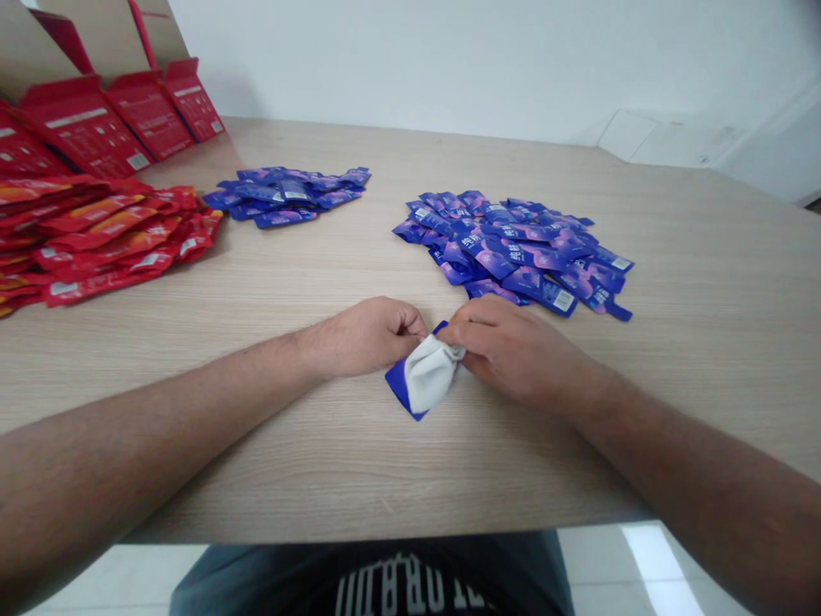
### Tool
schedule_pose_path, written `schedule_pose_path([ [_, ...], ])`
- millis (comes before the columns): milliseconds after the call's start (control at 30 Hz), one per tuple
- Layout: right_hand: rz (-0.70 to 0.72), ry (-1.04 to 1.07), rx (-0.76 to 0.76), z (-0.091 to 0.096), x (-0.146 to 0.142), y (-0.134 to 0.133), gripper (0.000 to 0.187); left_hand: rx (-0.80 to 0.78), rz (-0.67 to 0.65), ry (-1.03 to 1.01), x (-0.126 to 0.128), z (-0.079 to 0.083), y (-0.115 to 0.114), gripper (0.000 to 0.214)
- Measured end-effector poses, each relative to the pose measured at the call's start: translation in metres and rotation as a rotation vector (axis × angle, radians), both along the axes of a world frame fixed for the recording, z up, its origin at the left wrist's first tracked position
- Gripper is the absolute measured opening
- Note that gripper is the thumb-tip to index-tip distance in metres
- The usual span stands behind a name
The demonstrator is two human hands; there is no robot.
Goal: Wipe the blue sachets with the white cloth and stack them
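Both hands meet over the middle of the wooden table [288, 479]. My left hand [369, 335] pinches the top edge of a small blue packet [398, 385] lying under the fingers. My right hand [513, 351] pinches a white folded wipe or cloth [428, 376] that sticks out of that packet. A large loose pile of the same blue-purple packets [513, 248] lies just beyond my right hand. A smaller, flatter group of blue packets [288, 195] lies further back to the left.
Red and orange packets [103, 235] are heaped at the left edge, with open red cartons [109, 120] behind them. A white wall stands behind the table. The near table edge runs above my lap.
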State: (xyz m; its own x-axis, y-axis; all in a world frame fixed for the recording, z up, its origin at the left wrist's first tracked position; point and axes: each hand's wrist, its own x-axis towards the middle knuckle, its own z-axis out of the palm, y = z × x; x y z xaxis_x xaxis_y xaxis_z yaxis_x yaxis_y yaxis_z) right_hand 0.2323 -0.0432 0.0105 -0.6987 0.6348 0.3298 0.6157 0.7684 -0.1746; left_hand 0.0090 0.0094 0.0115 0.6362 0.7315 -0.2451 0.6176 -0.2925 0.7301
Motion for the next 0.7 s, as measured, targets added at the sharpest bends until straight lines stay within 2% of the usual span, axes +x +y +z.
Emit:
schedule_pose_path([
  [100,-0.068,0.011,0.021,-0.0005,0.0012,0.0012,0.024,-0.003,0.004,0.006,0.0000,-0.0004,0.0001,0.014],
  [267,0.055,0.013,0.000,0.0010,-0.0042,-0.0043,0.021,-0.004,-0.021,-0.016,-0.0012,-0.0014,0.0012,0.016],
  [433,-0.077,-0.013,0.023,0.0004,-0.0005,-0.0011,0.023,-0.002,-0.005,-0.006,-0.0012,-0.0018,0.0009,0.018],
  [600,0.033,-0.002,-0.001,0.0012,-0.0034,-0.0037,0.021,-0.004,-0.013,-0.023,-0.0010,-0.0006,0.0003,0.015],
  [700,-0.045,-0.028,0.010,0.0012,-0.0014,-0.0024,0.022,0.017,-0.002,-0.021,-0.0010,-0.0006,0.0004,0.014],
])
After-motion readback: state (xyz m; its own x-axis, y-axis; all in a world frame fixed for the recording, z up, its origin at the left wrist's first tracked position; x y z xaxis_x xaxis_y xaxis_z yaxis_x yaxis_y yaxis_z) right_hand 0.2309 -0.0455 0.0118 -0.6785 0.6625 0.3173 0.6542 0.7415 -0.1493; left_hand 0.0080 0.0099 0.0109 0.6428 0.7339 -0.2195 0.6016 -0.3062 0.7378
